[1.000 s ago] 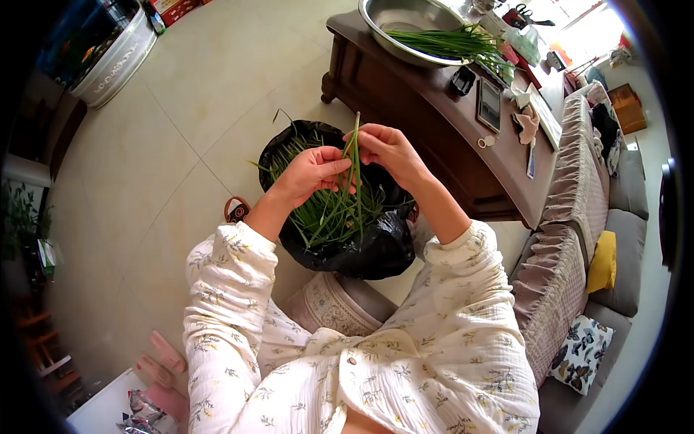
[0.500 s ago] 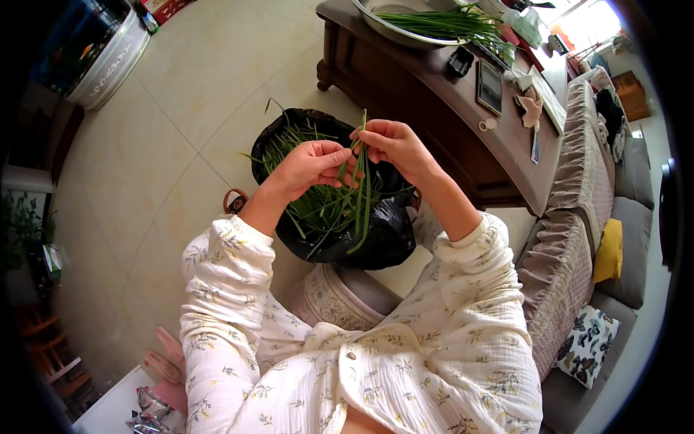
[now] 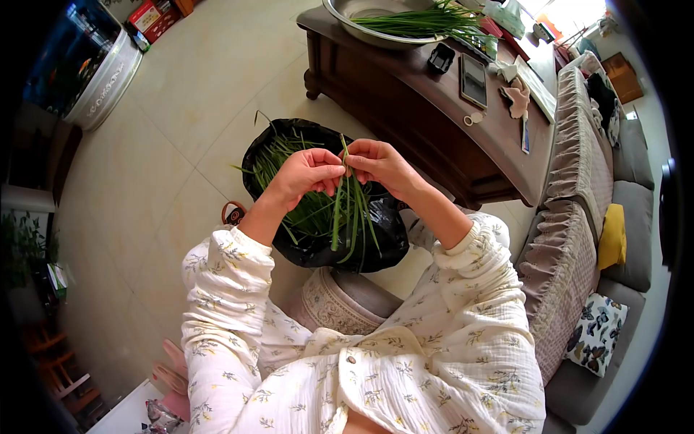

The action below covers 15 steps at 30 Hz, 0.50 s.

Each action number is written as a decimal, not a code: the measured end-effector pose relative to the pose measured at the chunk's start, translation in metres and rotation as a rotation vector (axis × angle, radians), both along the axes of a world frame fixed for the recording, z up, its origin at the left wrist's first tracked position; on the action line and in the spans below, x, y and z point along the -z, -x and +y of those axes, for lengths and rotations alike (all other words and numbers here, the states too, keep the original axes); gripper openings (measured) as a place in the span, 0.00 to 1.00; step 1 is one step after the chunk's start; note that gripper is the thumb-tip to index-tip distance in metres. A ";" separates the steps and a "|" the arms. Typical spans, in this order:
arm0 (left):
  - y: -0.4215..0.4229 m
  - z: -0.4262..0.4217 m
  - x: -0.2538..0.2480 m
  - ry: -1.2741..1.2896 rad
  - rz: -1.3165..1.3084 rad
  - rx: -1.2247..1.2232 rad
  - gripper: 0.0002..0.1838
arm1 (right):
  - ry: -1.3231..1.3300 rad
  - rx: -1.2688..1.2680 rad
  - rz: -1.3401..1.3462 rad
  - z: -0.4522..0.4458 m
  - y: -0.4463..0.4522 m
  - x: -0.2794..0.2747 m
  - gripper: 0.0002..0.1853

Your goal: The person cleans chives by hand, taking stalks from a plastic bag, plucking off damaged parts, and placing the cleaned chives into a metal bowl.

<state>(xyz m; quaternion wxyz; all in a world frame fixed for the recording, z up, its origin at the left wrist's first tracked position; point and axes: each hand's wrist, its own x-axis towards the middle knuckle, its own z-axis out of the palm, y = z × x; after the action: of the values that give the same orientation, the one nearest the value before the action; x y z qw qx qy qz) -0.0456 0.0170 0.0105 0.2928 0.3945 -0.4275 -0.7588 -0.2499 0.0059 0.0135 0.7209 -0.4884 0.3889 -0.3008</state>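
Between my hands hangs a small bunch of garlic chives (image 3: 352, 213), its long flat leaves pointing down and the stem ends up. My right hand (image 3: 383, 168) pinches the bunch near its top. Close against it, the thumb and fingers of my left hand (image 3: 307, 175) are pressed together at the same stems; what exactly they grip is partly hidden. Below both hands a black plastic bag (image 3: 387, 235) stands open, with many loose chives (image 3: 271, 165) inside.
At the upper right, a dark wooden table (image 3: 405, 79) bears a metal basin (image 3: 347, 27) with more chives (image 3: 419, 22), a tablet-like device (image 3: 473, 81) and a small black box (image 3: 440, 58). A patterned stool (image 3: 336, 300) stands before me. A sofa (image 3: 564, 289) runs along the right.
My hands have come closer together and moved slightly lower, with the bunch between them. My left fingers now meet the stems near my right fingertips. The view has shifted a little.
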 end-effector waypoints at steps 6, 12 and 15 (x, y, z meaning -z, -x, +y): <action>0.015 0.006 0.010 0.447 -0.333 -0.167 0.04 | -0.016 0.014 0.069 0.000 0.002 0.004 0.08; 0.020 0.016 -0.002 0.786 -0.535 -0.253 0.04 | -0.041 -0.051 0.125 0.002 0.005 -0.001 0.10; 0.018 0.017 -0.004 0.859 -0.597 -0.276 0.03 | -0.058 -0.084 0.148 0.004 0.003 -0.001 0.11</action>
<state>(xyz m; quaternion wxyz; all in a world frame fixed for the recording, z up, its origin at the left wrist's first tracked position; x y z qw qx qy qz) -0.0633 0.0343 0.0141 0.3904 0.4903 -0.7082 -0.3251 -0.2533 0.0097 0.0145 0.7161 -0.5040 0.4288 -0.2219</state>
